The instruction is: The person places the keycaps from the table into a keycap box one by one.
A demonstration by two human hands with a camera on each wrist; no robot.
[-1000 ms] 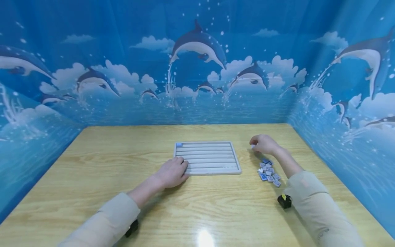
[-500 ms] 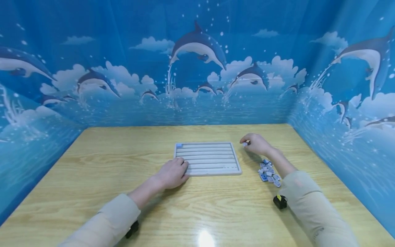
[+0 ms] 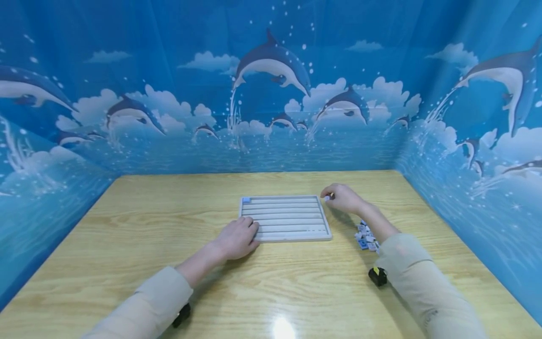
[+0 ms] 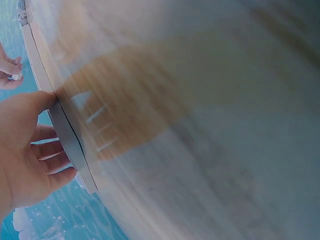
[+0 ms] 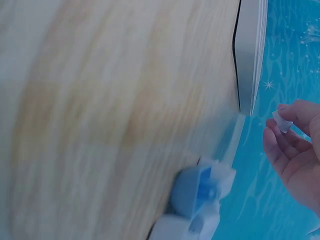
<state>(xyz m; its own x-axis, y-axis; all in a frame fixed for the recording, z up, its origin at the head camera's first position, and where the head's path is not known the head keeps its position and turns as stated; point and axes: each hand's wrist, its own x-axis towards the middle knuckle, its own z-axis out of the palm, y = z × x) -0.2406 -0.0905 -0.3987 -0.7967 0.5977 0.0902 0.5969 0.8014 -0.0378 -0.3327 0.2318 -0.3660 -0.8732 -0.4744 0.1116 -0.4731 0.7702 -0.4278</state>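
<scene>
A pale grey tray [image 3: 292, 214] with long ridged rows lies mid-table, a blue keycap [image 3: 246, 200] in its far left corner. My left hand [image 3: 238, 238] grips the tray's near left corner. In the left wrist view the thumb presses one side of the tray edge [image 4: 70, 137] and the fingers bend along the other. Just beyond the tray's far right corner, my right hand [image 3: 345, 198] pinches a small white keycap [image 5: 283, 121] between thumb and fingertips, raised above the table. A pile of white and blue keycaps [image 3: 365, 237] lies right of the tray, partly hidden by the right forearm.
The wood-grain table [image 3: 271, 282] is enclosed at the back and sides by a blue dolphin-print curtain [image 3: 178, 141]. A black device [image 3: 378, 276] sits under the right sleeve, another black device [image 3: 181, 315] under the left sleeve.
My right hand has moved left with the pinched keycap, from above the pile's far side to the tray's far right corner. The left hand and tray have stayed put.
</scene>
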